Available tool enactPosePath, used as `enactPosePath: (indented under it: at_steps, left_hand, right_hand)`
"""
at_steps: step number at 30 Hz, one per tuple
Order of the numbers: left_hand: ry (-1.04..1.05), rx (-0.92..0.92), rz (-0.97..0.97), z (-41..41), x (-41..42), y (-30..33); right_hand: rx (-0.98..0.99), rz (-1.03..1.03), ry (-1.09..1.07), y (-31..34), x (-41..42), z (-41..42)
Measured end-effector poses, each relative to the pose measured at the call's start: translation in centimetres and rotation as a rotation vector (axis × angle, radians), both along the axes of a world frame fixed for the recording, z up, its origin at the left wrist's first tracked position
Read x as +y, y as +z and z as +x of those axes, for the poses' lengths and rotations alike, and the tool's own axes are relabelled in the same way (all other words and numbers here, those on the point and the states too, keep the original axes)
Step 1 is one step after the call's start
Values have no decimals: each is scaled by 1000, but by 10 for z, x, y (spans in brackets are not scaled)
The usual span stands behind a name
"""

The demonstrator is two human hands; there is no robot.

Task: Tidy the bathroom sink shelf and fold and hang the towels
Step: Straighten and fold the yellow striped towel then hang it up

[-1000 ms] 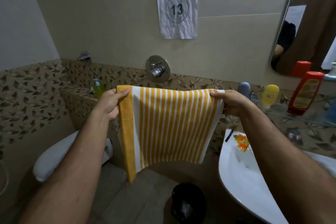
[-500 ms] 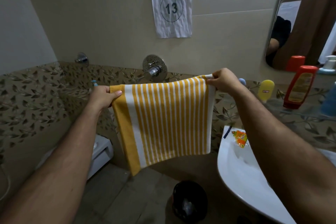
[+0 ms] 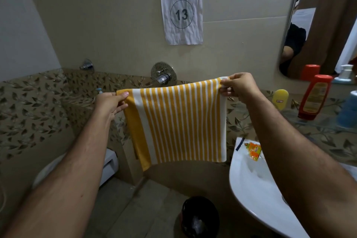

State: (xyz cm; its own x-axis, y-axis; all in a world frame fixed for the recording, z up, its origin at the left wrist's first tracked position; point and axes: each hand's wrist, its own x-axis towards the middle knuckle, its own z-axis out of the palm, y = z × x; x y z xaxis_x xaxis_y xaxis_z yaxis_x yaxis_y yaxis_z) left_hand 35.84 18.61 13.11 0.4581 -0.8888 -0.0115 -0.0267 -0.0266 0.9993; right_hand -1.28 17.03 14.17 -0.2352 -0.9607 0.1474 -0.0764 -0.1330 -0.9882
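The left hand point(image 3: 110, 102) and right hand point(image 3: 238, 87) each pinch a top corner of the towel point(image 3: 181, 121), which hangs in mid-air left of the sink point(image 3: 257, 189). Level both corners and keep the top edge taut before folding. Fabric: soft woven cloth, yellow and white stripes, apparently doubled. Beyond: a glossy bottle point(image 3: 314, 96) on the shelf point(image 3: 324, 121).

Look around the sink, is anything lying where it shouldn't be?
Yes. An orange sachet lies on the white sink's rim instead of on the glass shelf with the red bottle. The striped towel, held up by both hands, hangs slightly slanted.
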Motion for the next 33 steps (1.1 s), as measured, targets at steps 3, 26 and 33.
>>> enactPosePath:
  at_steps: [3,26,33]
  left_hand:
    - [-12,44,-12,1,-3,1]
    - [-114,-105,-264,-6,-9,4]
    - [-74,41,-299,-2,-11,-9]
  right_hand:
    - [-52,5,-16,6,1,-5]
    - [18,-147,-215,-16,17,-15]
    - [-193,-168,-73,-18,22,-16]
